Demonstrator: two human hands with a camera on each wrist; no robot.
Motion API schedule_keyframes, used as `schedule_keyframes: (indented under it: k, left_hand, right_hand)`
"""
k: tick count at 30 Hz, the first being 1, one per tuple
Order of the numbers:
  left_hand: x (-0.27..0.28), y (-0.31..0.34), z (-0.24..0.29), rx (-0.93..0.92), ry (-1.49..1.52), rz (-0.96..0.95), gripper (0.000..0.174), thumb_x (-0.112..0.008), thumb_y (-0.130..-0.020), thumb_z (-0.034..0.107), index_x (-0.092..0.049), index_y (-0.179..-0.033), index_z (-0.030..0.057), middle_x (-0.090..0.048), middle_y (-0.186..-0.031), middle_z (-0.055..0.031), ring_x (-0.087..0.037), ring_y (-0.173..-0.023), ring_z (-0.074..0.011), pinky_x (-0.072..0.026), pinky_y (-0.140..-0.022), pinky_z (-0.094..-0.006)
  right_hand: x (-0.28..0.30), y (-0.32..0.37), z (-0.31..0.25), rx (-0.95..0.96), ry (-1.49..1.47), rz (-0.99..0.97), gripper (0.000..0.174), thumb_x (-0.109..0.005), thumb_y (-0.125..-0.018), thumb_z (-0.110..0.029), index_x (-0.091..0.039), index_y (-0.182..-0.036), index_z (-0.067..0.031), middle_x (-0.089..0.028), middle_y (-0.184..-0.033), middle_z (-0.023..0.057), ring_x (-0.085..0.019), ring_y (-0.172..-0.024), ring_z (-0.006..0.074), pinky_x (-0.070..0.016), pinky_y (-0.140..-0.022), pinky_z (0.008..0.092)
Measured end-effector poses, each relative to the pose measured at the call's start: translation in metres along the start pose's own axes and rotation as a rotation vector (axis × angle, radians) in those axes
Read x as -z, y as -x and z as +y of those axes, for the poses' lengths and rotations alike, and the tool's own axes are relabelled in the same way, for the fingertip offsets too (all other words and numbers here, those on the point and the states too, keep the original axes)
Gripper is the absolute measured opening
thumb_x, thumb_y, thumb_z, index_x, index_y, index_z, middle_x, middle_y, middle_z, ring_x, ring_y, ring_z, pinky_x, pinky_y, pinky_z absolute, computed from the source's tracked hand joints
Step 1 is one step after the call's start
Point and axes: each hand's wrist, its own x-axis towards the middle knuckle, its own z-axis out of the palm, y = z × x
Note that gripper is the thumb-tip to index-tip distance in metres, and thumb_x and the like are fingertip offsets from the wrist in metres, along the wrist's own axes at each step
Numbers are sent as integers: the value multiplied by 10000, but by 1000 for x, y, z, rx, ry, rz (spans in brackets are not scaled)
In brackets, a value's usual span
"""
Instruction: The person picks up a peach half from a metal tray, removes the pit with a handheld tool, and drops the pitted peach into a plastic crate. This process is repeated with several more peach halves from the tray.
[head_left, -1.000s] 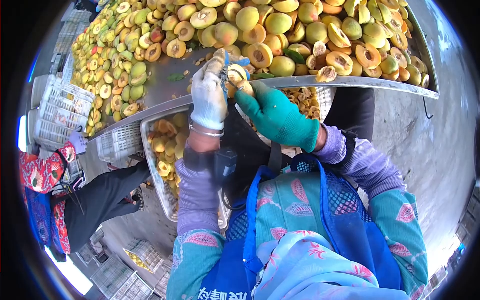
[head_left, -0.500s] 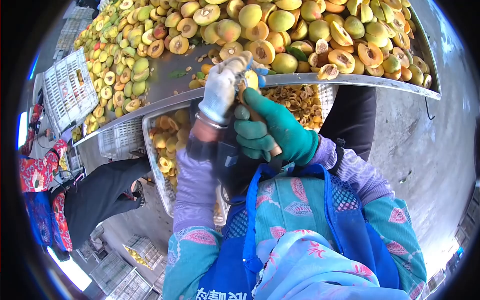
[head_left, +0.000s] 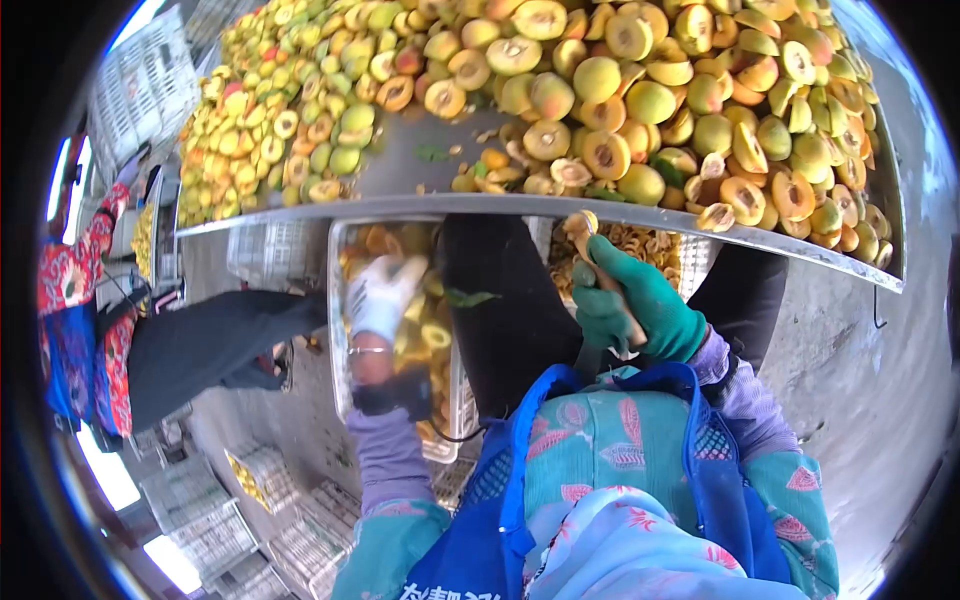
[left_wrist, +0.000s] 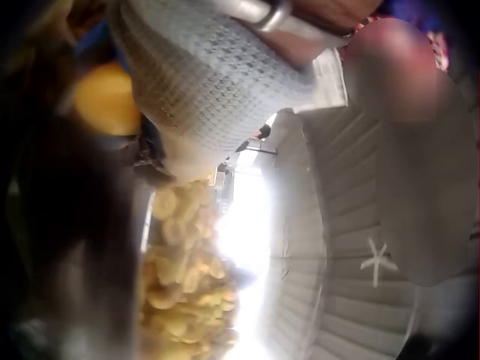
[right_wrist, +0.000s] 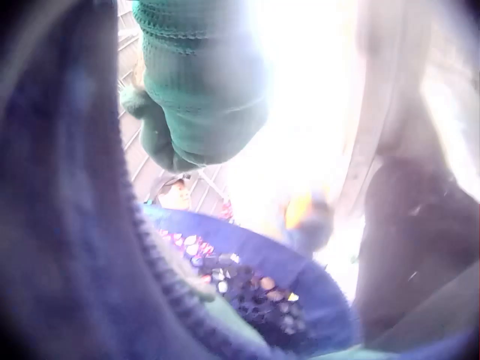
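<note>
My left hand [head_left: 385, 295], in a white glove with blue on the fingers, is over a white crate [head_left: 337, 345] of peach halves [head_left: 435, 335]. In the left wrist view its fingers pinch an orange-yellow peach half [left_wrist: 109, 101], blurred. My right hand [head_left: 650, 305], in a green knit glove, grips a wooden-handled pitting tool [head_left: 608, 268], its small tip pointing up towards the table edge. The right wrist view has the green glove [right_wrist: 199, 97] with curled fingers; the tool is mostly hidden there.
A metal-rimmed table [head_left: 420, 207] bears a heap of whole and cut peaches [head_left: 600, 80]. Below its edge stands a container of pits and scraps [head_left: 640, 245], between my knees. A leaf [head_left: 470, 297] lies on my dark trouser leg. At left another person [head_left: 85, 300] stands near stacked crates [head_left: 145, 85].
My left hand has left the tool at the table edge and moved left and down over the crate with a peach half. The right hand, still gripping the tool, has drawn back. The view has shifted.
</note>
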Motion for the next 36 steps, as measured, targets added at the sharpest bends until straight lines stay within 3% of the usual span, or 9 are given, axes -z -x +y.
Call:
schedule_keyframes:
  k: [2, 6, 10, 16, 20, 27, 29, 32, 36]
  left_hand:
    - [18, -18, 34, -183, 88, 263, 404, -695, -793, 382, -686, -998, 34, -699, -915, -173, -667, -870, -300, -511, -798, -379]
    - [16, -73, 158, -647, 55, 477, 434, -677, -781, 322, -630, -1149, 95, -650, -1051, -179, -625, -976, -342, -505, -843, -403]
    - [-16, -143, 195, -1019, -106, 276, 471, -658, -755, 184, -565, -1216, 153, -638, -1056, -181, -621, -940, -395, -511, -827, -439]
    - [8, -41, 154, -420, 1350, -470, 376, -589, -893, 123, -509, -1228, -25, -629, -1038, -151, -679, -806, -249, -572, -629, -308]
    - [-27, -16, 148, -425, 1721, -541, 376, -434, -1017, 224, -475, -1275, -45, -598, -1137, -171, -601, -1074, -251, -506, -935, -361]
    - [-51, -9, 159, -613, 1344, -170, 369, -453, -1013, 255, -535, -1213, -44, -632, -1102, -157, -652, -954, -228, -541, -853, -336]
    - [-44, -7, 163, -419, 1671, -403, 355, -453, -1013, 217, -558, -1211, -58, -640, -1095, -154, -653, -966, -222, -545, -842, -334]
    - [-47, -2, 166, -491, 1471, -112, 362, -482, -1006, 237, -585, -1155, -76, -651, -1050, -139, -659, -930, -193, -547, -808, -315]
    - [-29, 8, 179, -441, 1356, -235, 417, -470, -1006, 298, -605, -1118, -80, -670, -955, -134, -656, -821, -173, -534, -764, -291]
  right_hand:
    - [-7, 3, -2, 22, 122, 416, 409, -422, -995, -488, -536, -891, -110, -422, -532, -33, -379, -375, 86, -327, -375, 203]
    - [-10, 2, -8, 204, 405, 456, 420, -433, -983, -488, -506, -837, -101, -480, -586, 8, -423, -382, 94, -343, -351, 232]
    - [-14, 13, -12, 299, 722, 511, 448, -409, -992, -513, -528, -896, -92, -478, -577, 8, -448, -430, 98, -375, -397, 245]
    - [-22, -24, -17, 763, 1323, 690, 337, -535, -967, -336, -539, -933, -1, -575, -662, 151, -612, -607, 287, -454, -548, 422]
    - [-16, -42, -16, 828, 1517, 671, 356, -546, -956, -340, -552, -958, 16, -610, -764, 260, -606, -733, 452, -463, -611, 505]
    - [-17, -35, -2, 803, 1349, 696, 374, -547, -954, -346, -551, -978, 27, -614, -803, 277, -605, -777, 465, -464, -637, 517]
    - [-18, -38, 0, 820, 1337, 699, 374, -543, -956, -343, -549, -982, 31, -612, -803, 280, -601, -783, 470, -464, -641, 520]
    - [-12, -43, 2, 831, 1343, 692, 367, -539, -958, -334, -544, -981, 32, -609, -798, 281, -596, -780, 476, -464, -644, 523]
    - [-12, -41, 2, 818, 1321, 705, 352, -537, -959, -322, -542, -982, 29, -608, -802, 277, -598, -780, 471, -466, -650, 516]
